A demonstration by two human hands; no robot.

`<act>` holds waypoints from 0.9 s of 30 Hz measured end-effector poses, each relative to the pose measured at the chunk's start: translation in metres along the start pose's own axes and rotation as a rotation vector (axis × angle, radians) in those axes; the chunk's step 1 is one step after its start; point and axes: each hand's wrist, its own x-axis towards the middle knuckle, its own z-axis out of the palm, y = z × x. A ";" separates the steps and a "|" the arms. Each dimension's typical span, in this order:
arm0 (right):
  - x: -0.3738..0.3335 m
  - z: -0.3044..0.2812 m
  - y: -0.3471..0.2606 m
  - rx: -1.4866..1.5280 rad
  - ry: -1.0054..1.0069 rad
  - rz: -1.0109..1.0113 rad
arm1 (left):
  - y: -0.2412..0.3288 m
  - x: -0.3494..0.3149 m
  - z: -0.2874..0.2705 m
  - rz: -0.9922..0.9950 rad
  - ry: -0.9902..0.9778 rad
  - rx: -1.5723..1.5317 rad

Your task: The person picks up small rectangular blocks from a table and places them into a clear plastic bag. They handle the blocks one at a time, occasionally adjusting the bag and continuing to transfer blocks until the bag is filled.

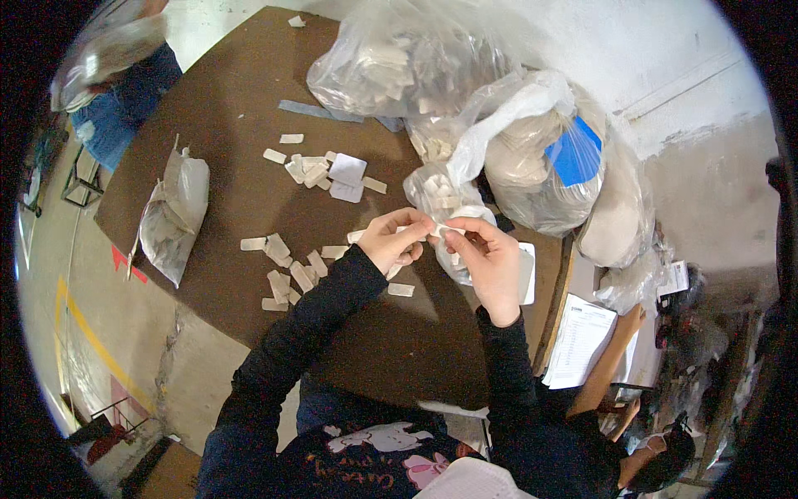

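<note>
Over the brown table, my left hand and my right hand meet with thumbs and fingers pinched together. Between the fingertips is a small whitish piece, mostly covered, so its exact kind is not clear. Several pale, flat rectangular pieces lie loose beside my left forearm, and one such piece rests below my hands. Farther off, another cluster of these pieces lies around two white square cards. An open clear plastic bag of pale pieces stands just beyond my hands.
Large clear bags stuffed with pale pieces crowd the table's far side, one with a blue patch. A smaller plastic bag lies at the left. At right, another person's arm rests by printed sheets.
</note>
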 end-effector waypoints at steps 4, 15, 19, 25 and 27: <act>-0.009 -0.009 0.008 0.070 0.145 0.008 | 0.003 0.003 0.001 -0.139 -0.035 -0.190; -0.013 -0.008 0.028 -0.305 0.094 -0.307 | -0.014 -0.003 0.009 -0.056 -0.108 0.195; -0.014 -0.009 0.026 -0.276 0.118 -0.262 | -0.015 0.003 0.002 -0.085 -0.128 0.317; -0.013 -0.010 0.029 -0.204 0.071 -0.251 | -0.013 0.005 -0.003 -0.064 -0.158 0.460; -0.011 -0.009 0.033 -0.154 0.100 -0.210 | -0.011 0.003 -0.005 -0.070 -0.141 0.456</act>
